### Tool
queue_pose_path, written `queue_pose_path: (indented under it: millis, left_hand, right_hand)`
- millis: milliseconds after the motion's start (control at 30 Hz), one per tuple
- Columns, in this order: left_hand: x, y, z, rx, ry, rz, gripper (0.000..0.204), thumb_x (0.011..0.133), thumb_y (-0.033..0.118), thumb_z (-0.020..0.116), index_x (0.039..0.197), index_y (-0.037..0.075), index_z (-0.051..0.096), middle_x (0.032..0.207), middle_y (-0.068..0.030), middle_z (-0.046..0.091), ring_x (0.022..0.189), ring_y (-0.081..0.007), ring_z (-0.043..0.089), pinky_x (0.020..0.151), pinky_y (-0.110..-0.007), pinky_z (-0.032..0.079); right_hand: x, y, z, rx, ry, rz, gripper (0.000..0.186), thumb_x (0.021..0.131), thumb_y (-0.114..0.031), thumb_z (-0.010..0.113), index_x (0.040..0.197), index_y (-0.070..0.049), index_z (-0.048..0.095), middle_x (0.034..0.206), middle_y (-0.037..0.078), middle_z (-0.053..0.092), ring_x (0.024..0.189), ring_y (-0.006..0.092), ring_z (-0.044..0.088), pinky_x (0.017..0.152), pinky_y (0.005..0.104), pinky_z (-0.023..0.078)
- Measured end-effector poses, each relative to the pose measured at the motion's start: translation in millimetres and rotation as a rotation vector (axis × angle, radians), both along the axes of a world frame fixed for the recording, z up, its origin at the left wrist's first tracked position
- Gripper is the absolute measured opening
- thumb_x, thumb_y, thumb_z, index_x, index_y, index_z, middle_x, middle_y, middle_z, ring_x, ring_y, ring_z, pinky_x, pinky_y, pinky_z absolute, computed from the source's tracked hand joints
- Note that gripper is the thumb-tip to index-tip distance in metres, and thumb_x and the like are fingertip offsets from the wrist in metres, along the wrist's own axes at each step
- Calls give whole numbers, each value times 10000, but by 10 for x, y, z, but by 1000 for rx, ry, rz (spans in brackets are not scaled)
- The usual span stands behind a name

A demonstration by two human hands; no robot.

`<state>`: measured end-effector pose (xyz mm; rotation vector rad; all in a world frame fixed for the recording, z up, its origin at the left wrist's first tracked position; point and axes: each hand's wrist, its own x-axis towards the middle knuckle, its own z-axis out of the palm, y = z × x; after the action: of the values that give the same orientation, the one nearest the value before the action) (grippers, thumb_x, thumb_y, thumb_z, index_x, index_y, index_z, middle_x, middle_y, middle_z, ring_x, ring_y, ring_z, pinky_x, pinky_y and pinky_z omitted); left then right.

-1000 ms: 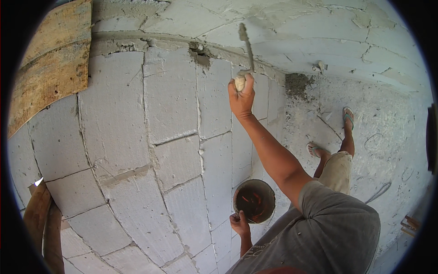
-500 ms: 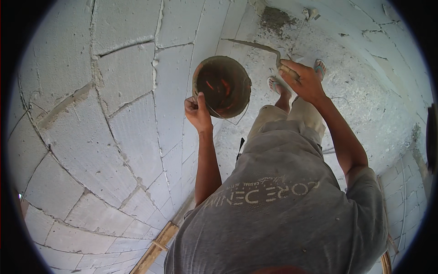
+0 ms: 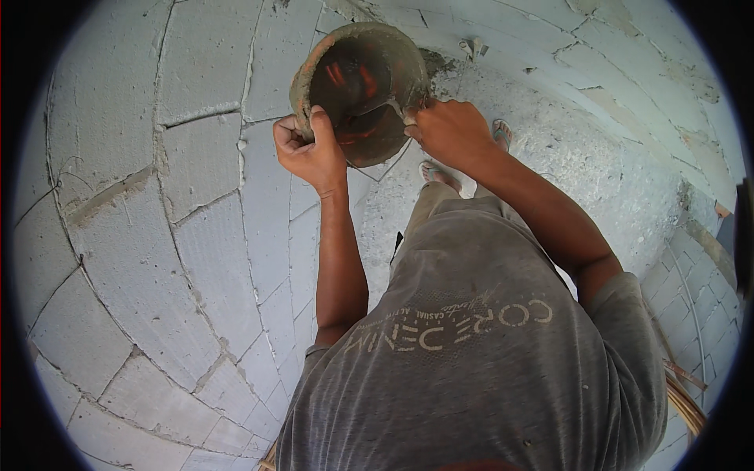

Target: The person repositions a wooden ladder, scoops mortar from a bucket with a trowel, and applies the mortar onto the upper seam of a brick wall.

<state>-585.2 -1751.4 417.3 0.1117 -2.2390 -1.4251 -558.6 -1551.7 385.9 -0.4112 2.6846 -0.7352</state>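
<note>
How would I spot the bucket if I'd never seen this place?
Start at the pale block wall on the left, then find the left hand. It grips the bucket near the top of the view. That's the only round, open vessel here, grey-crusted and streaked orange-red inside.

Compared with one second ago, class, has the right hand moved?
Yes. Judged against the dark floor patch, the right hand has gone from the patch's left to just below it in the picture.

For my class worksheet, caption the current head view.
Beside a block wall, left hand grips a bucket; right hand holds a trowel inside.
</note>
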Motion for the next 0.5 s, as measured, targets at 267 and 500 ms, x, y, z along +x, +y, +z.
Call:
queue_pose_path:
  millis: [267, 500]
  left_hand:
    - [-248, -54, 265, 265, 54, -146, 275, 895, 105, 650, 715, 82, 443, 696, 36, 474, 645, -52, 400, 615, -234, 367]
    - [-258, -98, 556, 285, 117, -99, 257, 881, 100, 651, 711, 83, 459, 687, 32, 496, 642, -52, 408, 621, -236, 386]
  right_hand:
    - [-169, -232, 581, -90, 370, -167, 300, 861, -137, 637, 1131, -20, 690, 891, 181, 710, 733, 320, 726, 622, 427, 572]
    - [-187, 199, 828, 46, 294, 22, 321, 913, -226, 629, 1195, -83, 682, 970, 171, 708, 730, 312, 723, 621, 425, 570]
